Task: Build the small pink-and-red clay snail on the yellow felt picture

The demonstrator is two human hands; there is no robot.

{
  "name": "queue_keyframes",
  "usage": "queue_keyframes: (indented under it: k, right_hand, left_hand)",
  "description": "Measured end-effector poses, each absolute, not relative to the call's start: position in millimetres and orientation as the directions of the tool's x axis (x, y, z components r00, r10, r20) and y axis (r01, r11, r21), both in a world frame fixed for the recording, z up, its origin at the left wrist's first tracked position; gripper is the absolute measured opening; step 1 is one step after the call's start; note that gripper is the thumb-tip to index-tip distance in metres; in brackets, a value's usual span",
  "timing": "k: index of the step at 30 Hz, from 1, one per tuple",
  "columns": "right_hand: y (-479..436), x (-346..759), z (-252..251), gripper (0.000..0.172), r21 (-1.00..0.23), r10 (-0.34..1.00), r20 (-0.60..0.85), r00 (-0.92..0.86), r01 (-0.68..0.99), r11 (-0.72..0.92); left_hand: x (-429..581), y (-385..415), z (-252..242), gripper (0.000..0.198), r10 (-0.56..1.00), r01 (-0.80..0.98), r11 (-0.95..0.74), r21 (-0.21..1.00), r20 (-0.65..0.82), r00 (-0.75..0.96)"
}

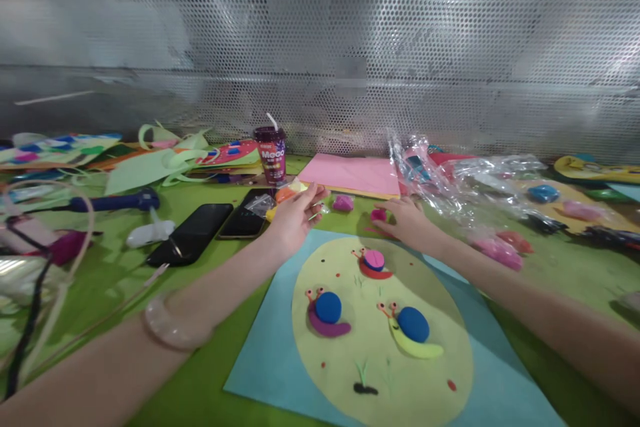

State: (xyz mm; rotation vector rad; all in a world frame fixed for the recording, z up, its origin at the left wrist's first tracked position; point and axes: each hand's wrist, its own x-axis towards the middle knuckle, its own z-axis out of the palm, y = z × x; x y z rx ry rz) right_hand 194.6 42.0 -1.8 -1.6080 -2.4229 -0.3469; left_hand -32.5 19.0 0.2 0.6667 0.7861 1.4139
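Observation:
My left hand [299,213] hovers past the far left corner of the blue sheet [260,360], its fingers curled together; whatever they may hold is too small to make out. My right hand [407,219] is at the sheet's far edge, thumb and fingertips closed on a magenta clay lump [379,215]. On the sheet lies a pale yellow oval [360,320] with three clay snails. One has a red body [376,274] and a pink-topped shell, one a purple body [327,327], one a yellow body [417,347]; the latter two carry blue shells.
Left of the sheet lie two phones [193,233] and a blue-handled tool [117,201]. A purple drink cup [271,157] with a straw stands behind them. Pink paper [347,173] lies at the back, with wrapped clay [343,202] before it. Plastic bags [430,177] spread rightward below a perforated metal panel [320,47].

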Motion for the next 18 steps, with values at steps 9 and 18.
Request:
queue_keyframes:
  k: [9,18]
  right_hand:
    - [64.7,139.0,14.7,0.034,0.162,0.832,0.241,-0.5,0.866,0.473]
    - [80.4,120.8,9.7,0.029,0.131,0.83,0.161,-0.534,0.845,0.518]
  left_hand:
    - [-33.3,18.4,-0.8,0.008,0.997,-0.602,0.062,0.796,-0.074,0.004]
    - [-32.0,21.5,-3.4,0.014,0.999,-0.6,0.031,0.799,-0.034,0.006]
